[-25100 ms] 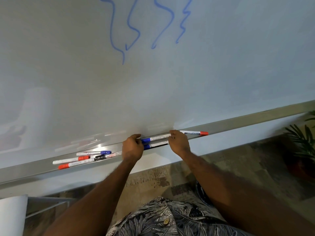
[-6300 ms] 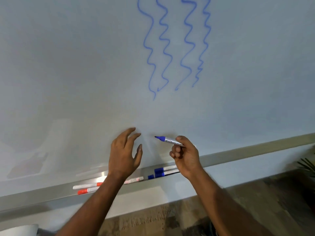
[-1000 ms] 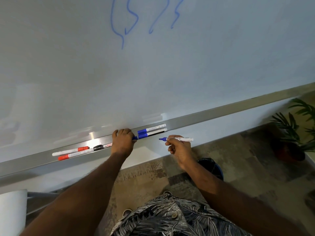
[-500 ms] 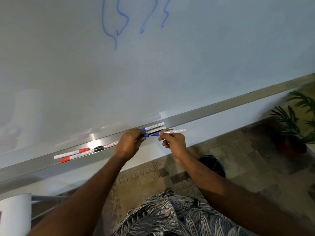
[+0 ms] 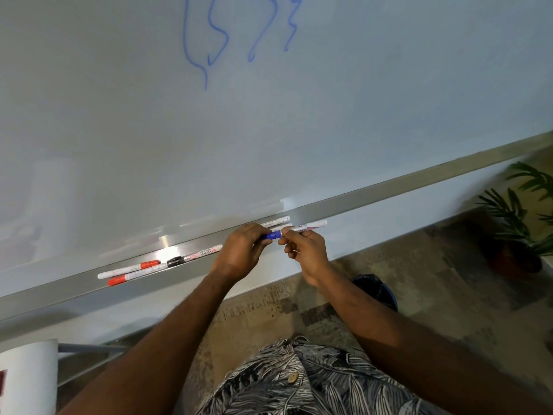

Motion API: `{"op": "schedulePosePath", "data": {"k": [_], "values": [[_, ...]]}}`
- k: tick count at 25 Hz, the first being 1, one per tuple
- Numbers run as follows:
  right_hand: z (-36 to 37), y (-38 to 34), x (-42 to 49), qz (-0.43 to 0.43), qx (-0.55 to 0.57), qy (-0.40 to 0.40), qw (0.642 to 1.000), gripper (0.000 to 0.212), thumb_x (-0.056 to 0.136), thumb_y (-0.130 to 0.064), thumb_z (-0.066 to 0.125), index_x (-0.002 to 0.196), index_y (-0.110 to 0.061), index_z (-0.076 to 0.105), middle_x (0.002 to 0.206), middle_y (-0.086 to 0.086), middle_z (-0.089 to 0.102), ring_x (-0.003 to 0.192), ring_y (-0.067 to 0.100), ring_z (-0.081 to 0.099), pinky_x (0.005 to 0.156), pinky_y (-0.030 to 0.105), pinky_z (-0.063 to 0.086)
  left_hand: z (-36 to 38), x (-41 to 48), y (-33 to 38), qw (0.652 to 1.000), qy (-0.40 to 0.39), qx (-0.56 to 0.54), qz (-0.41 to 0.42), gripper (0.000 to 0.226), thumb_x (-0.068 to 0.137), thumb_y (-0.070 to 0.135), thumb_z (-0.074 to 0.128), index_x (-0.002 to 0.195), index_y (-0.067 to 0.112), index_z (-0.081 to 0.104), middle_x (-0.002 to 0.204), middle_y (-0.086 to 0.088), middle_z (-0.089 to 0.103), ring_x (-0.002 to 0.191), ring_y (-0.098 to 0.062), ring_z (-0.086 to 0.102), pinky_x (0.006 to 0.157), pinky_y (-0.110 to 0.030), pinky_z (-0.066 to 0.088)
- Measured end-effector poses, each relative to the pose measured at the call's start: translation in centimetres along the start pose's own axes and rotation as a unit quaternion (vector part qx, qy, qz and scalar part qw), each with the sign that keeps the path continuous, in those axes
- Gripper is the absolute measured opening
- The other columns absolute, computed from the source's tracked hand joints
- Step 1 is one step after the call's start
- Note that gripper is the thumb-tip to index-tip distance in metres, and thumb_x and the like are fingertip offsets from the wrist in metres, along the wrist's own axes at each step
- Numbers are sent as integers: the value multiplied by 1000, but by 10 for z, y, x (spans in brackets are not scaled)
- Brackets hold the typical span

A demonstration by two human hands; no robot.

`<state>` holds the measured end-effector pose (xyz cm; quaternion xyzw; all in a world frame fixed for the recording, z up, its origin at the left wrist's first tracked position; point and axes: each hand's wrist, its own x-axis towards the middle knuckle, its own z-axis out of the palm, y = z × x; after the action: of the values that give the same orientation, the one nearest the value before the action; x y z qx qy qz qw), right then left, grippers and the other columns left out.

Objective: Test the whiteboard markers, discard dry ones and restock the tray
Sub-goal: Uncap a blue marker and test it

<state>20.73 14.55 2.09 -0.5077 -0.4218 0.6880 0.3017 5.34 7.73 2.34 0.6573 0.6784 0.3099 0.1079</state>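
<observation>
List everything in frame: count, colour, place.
Glossy whiteboard: 1, white, fills the upper frame.
Wavy marker lines: 4, blue, top of the board.
Metal marker tray: 1, grey, along the board's lower edge.
Red-capped markers: 2, white barrels, left on the tray.
Black-capped marker: 1, white barrel, right of the red pair.
White marker barrels: 2, on the tray behind the hands, caps hidden.
Blue-capped marker: 1, held between both hands.
Potted plant: 1, green, floor at right.
Waste bin: 1, dark, floor behind the right arm.
Patterned shirt: 1, grey leaf print, bottom centre.
Left hand: fingers on the blue cap.
Right hand: fingers on the barrel.

Blue-capped white marker (image 5: 302,228) held level, just above tray (image 5: 389,191).
</observation>
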Motion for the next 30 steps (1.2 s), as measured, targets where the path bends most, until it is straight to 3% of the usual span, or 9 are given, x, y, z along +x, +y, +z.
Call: {"op": "schedulePosePath", "data": {"k": [9, 14, 18, 22, 25, 28, 29, 30], "values": [[-2, -5, 4, -10, 33, 15, 999, 14, 94, -21, 66, 85, -11, 71, 69, 2, 68, 61, 11, 59, 61, 22, 50, 8, 9, 15, 1000, 19, 4, -6, 16, 91, 7, 64, 106, 6, 71, 93, -9, 73, 78, -25, 63, 72, -25, 42], [-5, -1, 9, -9, 39, 34, 999, 11, 93, -21, 66, 86, -13, 70, 73, 3, 68, 64, 13, 61, 65, 22, 54, 14, 16, 18, 1000, -2, -9, -10, 18, 91, 4, 62, 106, 5, 71, 93, -10, 73, 78, -26, 63, 72, -24, 40], [-18, -1, 14, -11, 35, 15, 999, 17, 94, -20, 65, 93, -4, 70, 72, 5, 68, 63, 12, 60, 64, 21, 53, 20, 22, 21, 999, -19, -23, -10, 17, 92, 4, 62, 106, 5, 71, 90, -9, 72, 74, -21, 58, 70, -26, 41], [-36, -1, 16, -27, -92, 13, 995, 30, 97, -30, 61, 97, -2, 72, 77, 5, 71, 62, 11, 62, 64, 20, 52, 37, 27, 20, 997, -80, -7, -24, 15, 95, 11, 59, 105, 10, 71, 91, -6, 72, 73, -16, 56, 68, -28, 40], [-62, 4, 12, -99, -296, 48, 949, 37, 95, -45, 60, 92, -11, 74, 71, -2, 70, 57, 5, 62, 58, 15, 47, 46, 33, 19, 993, -115, 6, -40, 19, 97, 16, 58, 111, 11, 69, 99, -4, 71, 83, -19, 61, 74, -29, 45], [-100, 19, 9, -303, -492, 112, 809, 26, 92, -41, 62, 88, -16, 71, 80, -3, 67, 75, 11, 58, 67, 25, 44, 58, 35, 18, 985, -169, 19, 11, 19, 97, 18, 57, 110, 11, 69, 100, -5, 70, 88, -22, 63, 79, -31, 48], [-111, 27, 8, -329, -536, 99, 771, 25, 90, -40, 63, 97, -17, 71, 92, -1, 68, 87, 16, 58, 76, 30, 45, 66, 35, 20, 979, -198, 25, 35, 19, 97, 19, 57, 110, 11, 69, 99, -6, 70, 88, -22, 63, 79, -32, 49], [-119, 33, 7, -315, -563, 62, 761, 30, 90, -40, 62, 108, -16, 69, 104, 3, 68, 97, 21, 59, 83, 35, 46, 74, 35, 24, 973, -224, 30, 51, 19, 97, 19, 57, 110, 11, 69, 99, -7, 70, 88, -23, 64, 79, -31, 48]]}}
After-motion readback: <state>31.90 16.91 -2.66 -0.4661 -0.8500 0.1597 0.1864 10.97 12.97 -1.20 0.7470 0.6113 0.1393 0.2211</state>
